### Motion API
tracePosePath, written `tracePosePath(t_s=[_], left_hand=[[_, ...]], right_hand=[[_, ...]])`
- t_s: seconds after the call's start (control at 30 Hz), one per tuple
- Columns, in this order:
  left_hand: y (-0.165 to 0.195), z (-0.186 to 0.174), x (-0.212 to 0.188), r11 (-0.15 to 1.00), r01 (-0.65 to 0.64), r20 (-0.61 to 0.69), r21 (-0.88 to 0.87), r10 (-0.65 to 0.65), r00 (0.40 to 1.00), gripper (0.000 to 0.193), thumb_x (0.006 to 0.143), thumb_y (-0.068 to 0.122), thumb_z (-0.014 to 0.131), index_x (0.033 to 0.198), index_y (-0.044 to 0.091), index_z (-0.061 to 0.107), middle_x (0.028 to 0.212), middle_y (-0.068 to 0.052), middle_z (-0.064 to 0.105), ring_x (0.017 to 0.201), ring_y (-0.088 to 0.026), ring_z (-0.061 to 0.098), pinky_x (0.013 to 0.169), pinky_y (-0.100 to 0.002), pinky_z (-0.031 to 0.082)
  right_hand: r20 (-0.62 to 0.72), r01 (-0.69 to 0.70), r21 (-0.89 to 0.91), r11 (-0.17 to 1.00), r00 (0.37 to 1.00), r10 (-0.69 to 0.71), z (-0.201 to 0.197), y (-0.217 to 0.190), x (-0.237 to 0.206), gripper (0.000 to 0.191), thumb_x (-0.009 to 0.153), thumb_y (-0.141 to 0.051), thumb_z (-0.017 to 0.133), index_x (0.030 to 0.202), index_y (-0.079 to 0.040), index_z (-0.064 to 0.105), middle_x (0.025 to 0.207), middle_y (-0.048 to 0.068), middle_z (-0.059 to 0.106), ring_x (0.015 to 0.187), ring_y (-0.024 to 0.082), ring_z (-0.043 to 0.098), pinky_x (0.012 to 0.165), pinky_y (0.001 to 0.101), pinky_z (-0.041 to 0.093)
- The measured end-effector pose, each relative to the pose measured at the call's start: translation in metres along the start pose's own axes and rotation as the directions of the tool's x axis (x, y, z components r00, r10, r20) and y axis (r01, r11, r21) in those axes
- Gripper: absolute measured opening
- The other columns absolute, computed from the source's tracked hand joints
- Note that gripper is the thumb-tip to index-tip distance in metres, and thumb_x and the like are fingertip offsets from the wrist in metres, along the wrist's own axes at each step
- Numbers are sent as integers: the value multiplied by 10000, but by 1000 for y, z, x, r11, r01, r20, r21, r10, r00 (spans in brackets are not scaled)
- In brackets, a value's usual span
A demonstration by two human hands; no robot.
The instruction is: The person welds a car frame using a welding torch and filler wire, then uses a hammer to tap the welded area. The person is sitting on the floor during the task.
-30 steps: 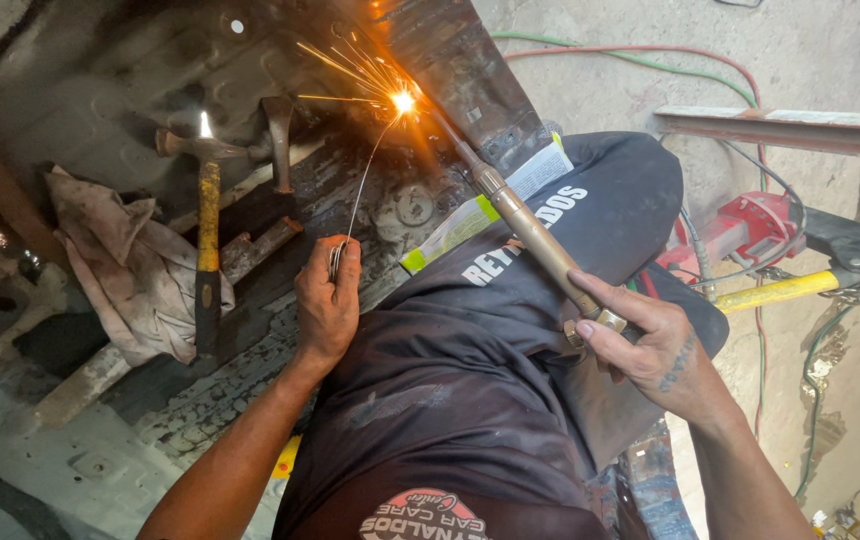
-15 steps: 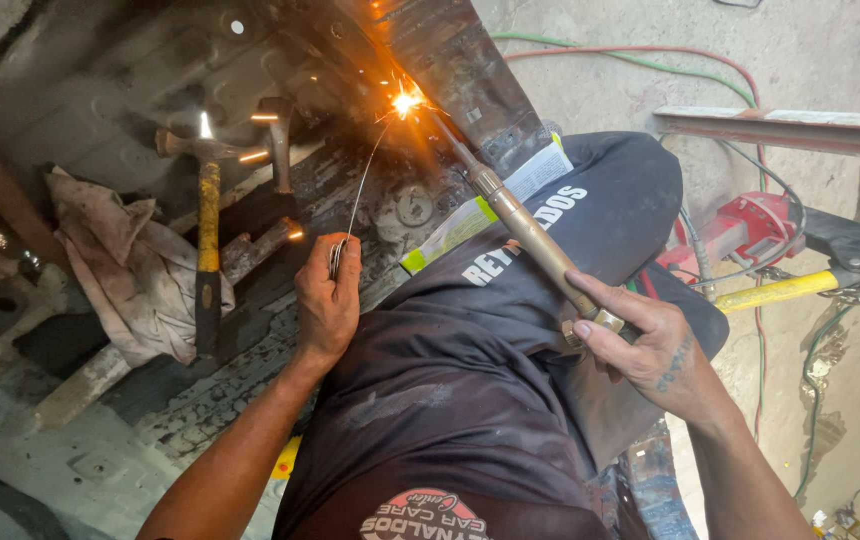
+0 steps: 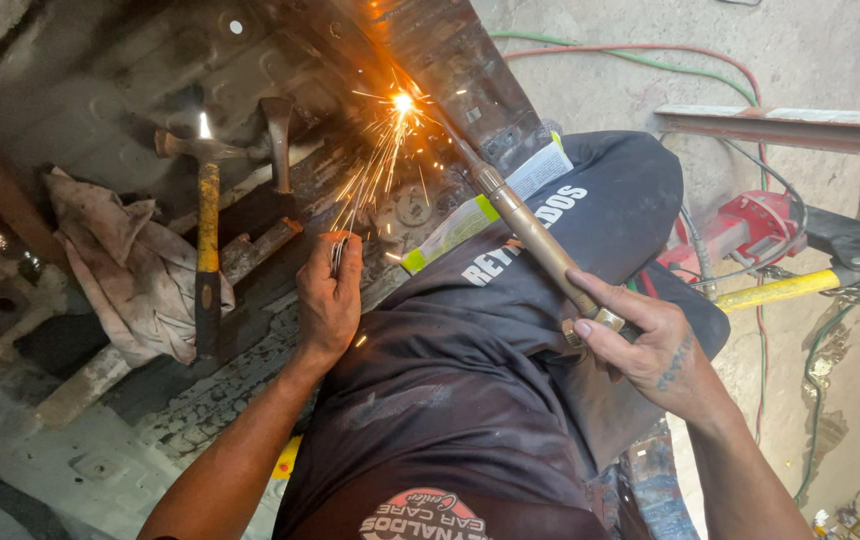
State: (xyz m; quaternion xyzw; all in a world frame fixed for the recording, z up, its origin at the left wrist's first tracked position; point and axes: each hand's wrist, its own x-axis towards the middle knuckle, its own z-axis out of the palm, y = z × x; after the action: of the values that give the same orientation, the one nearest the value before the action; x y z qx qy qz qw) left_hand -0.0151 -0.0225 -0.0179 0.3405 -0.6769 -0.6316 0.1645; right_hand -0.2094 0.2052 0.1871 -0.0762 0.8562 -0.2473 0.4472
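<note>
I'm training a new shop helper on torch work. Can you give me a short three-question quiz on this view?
1. True or false: the right hand holds the brass torch.
2. What does the left hand pinch?
A. thin filler rod
B. a wrench
C. a paintbrush
3. Which tool with a yellow handle lies beside the rag?

Key: 1 true; 2 A; 3 the hammer.
</note>
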Motion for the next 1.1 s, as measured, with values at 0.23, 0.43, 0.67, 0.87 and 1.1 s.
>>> tracePosePath(t_s=[0.23,0.43,0.67,0.87,1.1], left_hand=[[-2,0,0,998,51,23,21,-52,998,185,1106,179,545,1065,16,620,665,14,480,572,-73,432,513,-301,359],[-6,2,2,1000,12,17,-1,-12,1000,172,1105,168,542,1069,20,623,678,16,487,575,-66,433,503,-293,354],[-3,2,4,1000,3,7,8,-3,1000,166,1104,164,553,1066,13,612,692,1,531,596,-80,489,534,-299,404],[-2,2,4,1000,6,-1,-2,-6,1000,176,1107,175,559,1053,16,613,695,-6,523,606,-92,487,545,-300,415],[-3,0,2,998,58,33,30,-59,998,195,1114,199,546,1055,28,621,668,-1,481,580,-88,433,519,-308,363]], right_hand=[[2,-9,19,1000,1000,9,1,0,0,566,851,-172,729,1410,-182,643,913,12,749,569,57,600,475,239,502],[15,-7,49,999,1000,6,1,1,1,573,851,-175,733,1415,-177,639,915,11,740,568,58,586,477,238,496],[8,-16,66,998,1000,16,1,2,0,566,857,-171,730,1417,-173,644,867,20,718,564,64,591,478,241,495],[11,-3,47,999,1000,3,1,2,0,564,856,-168,729,1413,-175,640,853,12,715,558,61,591,476,239,497],[26,13,72,997,1000,-15,1,4,1,571,858,-159,735,1421,-165,641,833,25,699,565,58,589,481,243,493]])
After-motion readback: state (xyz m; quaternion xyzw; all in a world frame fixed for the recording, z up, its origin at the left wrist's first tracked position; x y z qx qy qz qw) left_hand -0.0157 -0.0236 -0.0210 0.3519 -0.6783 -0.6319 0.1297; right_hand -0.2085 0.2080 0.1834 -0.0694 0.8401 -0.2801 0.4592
